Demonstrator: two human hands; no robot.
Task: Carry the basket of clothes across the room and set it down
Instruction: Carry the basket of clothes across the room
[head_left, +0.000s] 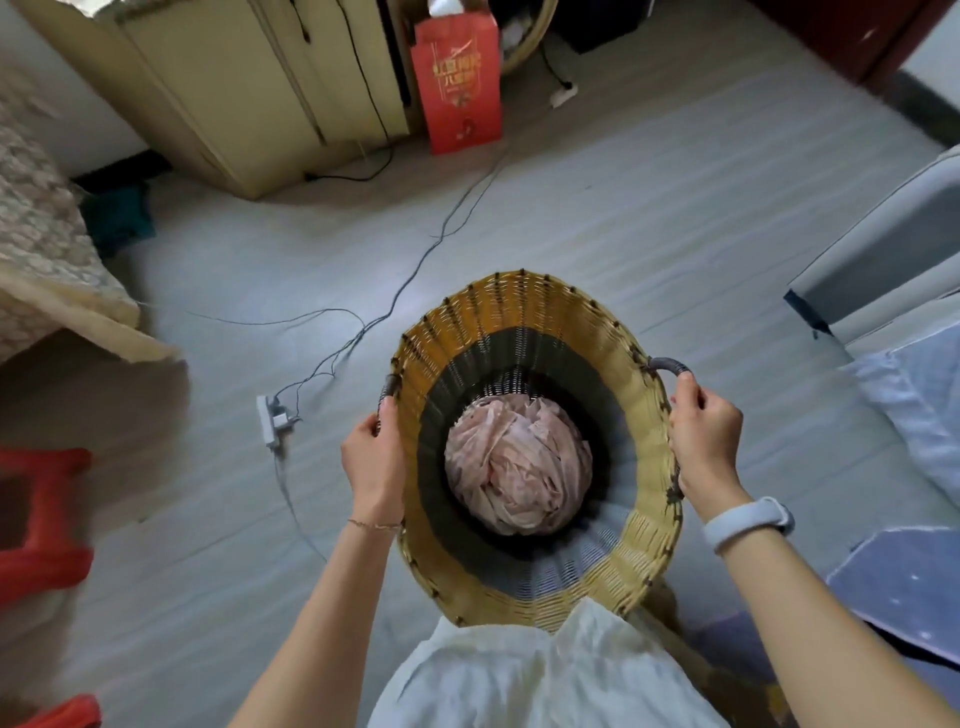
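Both hands, left hand (373, 460) and right hand (706, 439), curl around a woven basket's (519, 312) side handles, balancing the pink clothes (518, 465) inside.

Soft, even daylight fills the room, brightest on the grey floor (597, 218) at centre. Shadows are faint. Wide-angle distortion bends the frame edges, and the red stool (41, 519) at lower left is smeared with blur.

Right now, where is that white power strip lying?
In the head view, the white power strip lies on the grey floor, just left of the left hand gripping the basket, with thin cables trailing away from it.
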